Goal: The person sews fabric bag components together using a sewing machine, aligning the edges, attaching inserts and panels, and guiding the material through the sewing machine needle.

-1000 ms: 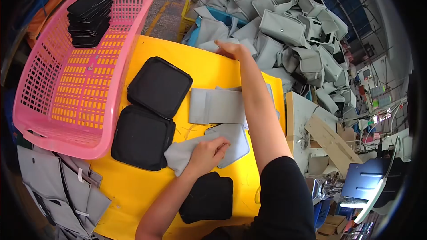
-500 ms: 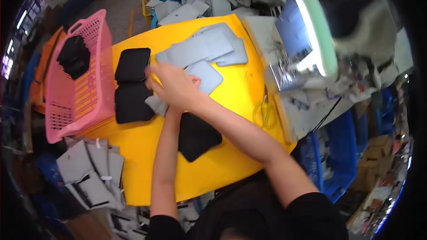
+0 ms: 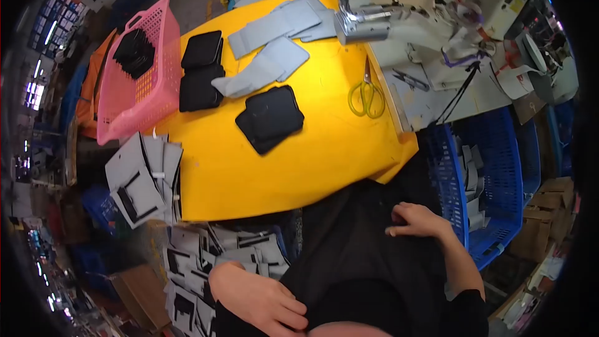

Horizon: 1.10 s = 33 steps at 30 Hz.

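My left hand (image 3: 259, 299) rests low over my black clothing, with loosely bent fingers and nothing visible in it. Over my thigh, my right hand (image 3: 418, 219) is half curled, its thumb and forefinger apart and nothing visible between them. Both hands are off the yellow table (image 3: 268, 178). On it are two black square piles, one (image 3: 203, 48) directly behind the other (image 3: 199, 88), and overlapping black pieces (image 3: 274, 112) nearer me. Grey flat pieces (image 3: 274, 27) lie at the back, with a grey folded piece (image 3: 262, 70) in front of them.
Green-handled scissors (image 3: 367, 98) lie at the table's right side, beside a sewing machine (image 3: 365, 25). A pink basket (image 3: 168, 56) with stacked black pieces (image 3: 134, 53) stands left. Grey pieces (image 3: 140, 175) hang at the left edge. A blue crate (image 3: 493, 175) is at right.
Both hands have drawn back from the grey pieces and black piles to my lap. The view has shifted right and down, bringing in more of the sewing machine and blue crate.
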Motion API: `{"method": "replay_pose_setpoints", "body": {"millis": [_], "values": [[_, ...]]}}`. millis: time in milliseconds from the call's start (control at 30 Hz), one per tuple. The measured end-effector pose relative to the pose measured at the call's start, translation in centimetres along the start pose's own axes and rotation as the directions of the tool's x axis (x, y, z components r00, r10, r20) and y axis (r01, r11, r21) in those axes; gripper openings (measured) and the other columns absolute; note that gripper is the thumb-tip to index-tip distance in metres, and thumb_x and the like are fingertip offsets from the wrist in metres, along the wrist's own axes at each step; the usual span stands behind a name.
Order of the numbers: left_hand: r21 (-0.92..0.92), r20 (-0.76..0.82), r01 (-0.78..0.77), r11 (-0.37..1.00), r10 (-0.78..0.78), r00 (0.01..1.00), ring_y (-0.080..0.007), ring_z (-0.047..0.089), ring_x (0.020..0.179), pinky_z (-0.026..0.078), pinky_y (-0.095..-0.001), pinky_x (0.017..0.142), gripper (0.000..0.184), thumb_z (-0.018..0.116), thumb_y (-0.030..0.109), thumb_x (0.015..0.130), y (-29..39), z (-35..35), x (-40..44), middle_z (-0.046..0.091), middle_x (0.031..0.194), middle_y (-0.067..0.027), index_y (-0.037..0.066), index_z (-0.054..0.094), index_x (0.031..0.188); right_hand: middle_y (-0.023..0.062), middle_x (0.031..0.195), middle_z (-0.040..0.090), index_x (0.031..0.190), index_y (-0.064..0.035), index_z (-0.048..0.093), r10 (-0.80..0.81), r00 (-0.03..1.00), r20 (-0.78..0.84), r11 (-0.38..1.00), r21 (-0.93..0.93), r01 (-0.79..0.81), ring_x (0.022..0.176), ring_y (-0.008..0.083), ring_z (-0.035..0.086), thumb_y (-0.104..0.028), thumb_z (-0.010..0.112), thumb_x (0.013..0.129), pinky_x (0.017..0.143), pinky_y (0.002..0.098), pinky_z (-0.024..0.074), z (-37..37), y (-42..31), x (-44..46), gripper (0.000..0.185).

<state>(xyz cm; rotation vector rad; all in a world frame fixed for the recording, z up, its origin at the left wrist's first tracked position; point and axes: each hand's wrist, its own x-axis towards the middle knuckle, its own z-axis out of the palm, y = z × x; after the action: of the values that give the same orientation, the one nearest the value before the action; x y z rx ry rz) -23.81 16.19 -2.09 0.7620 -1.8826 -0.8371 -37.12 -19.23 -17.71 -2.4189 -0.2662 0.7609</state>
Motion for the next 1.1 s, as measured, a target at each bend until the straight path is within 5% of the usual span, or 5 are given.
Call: {"method": "replay_pose_setpoints", "body": {"millis": [600,767,833,900,1100], "values": [[0.596,-0.089,-0.240,0.766,0.360,0.929,-0.0277,0.063,0.075,0.048,-0.0329,0.065,0.017,0.046,0.002,0.094,8.2,11.5,5.4,0.063,0.087,-0.0178,-0.002,0.062,0.099,-0.0011,0.046,0.047,0.055,-0.0041,0.051,-0.562,0.748,-0.352,0.288,0.765,0.576,0.040,0.0079,0.047,-0.007,0.070,0.069,0.040,0.0258,0.0283,3.2,8.9,-3.3,0.024],[0.343,-0.420,0.152,0.927,0.007,0.907,-0.0253,0.064,0.076,0.052,-0.0330,0.064,0.017,0.060,0.016,0.086,4.3,14.2,-0.7,0.065,0.090,-0.0161,0.000,0.064,0.092,0.0017,0.057,0.057,0.069,-0.0004,0.058,0.014,0.957,0.291,0.728,0.653,-0.209,0.047,0.0094,0.054,-0.010,0.067,0.080,0.048,0.0235,0.0420,3.1,9.2,-3.5,0.017],[-0.119,-0.991,0.509,0.852,-0.074,-0.108,-0.0213,0.065,0.076,0.052,-0.0302,0.062,0.018,0.059,0.018,0.091,3.4,17.6,-4.9,0.067,0.090,-0.0123,0.001,0.063,0.091,0.0027,0.058,0.058,0.072,0.0005,0.059,0.004,0.963,0.270,0.740,0.647,-0.184,0.050,0.0097,0.056,-0.009,0.065,0.081,0.050,0.0235,0.0437,3.0,9.1,-2.9,0.014],[-0.393,-0.871,0.738,0.548,0.036,-0.490,-0.0167,0.064,0.079,0.051,-0.0279,0.069,0.021,0.059,0.020,0.093,5.1,13.8,-10.7,0.068,0.093,-0.0111,0.001,0.059,0.102,0.0045,0.059,0.061,0.079,0.0023,0.062,0.015,0.974,0.226,0.731,0.662,-0.165,0.054,0.0101,0.059,-0.007,0.061,0.084,0.053,0.0236,0.0470,2.5,9.0,-2.4,0.010],[-0.734,-0.569,0.670,-0.114,0.641,-0.514,-0.0293,0.068,0.090,0.052,-0.0361,0.080,0.027,0.058,0.021,0.089,11.3,11.9,-37.9,0.070,0.100,-0.0154,0.004,0.068,0.107,0.0079,0.062,0.063,0.082,0.0020,0.062,0.094,0.984,0.153,0.908,0.392,-0.148,0.060,0.0132,0.064,-0.010,0.061,0.086,0.055,0.0271,0.0476,0.1,8.8,0.1,0.013]]}}
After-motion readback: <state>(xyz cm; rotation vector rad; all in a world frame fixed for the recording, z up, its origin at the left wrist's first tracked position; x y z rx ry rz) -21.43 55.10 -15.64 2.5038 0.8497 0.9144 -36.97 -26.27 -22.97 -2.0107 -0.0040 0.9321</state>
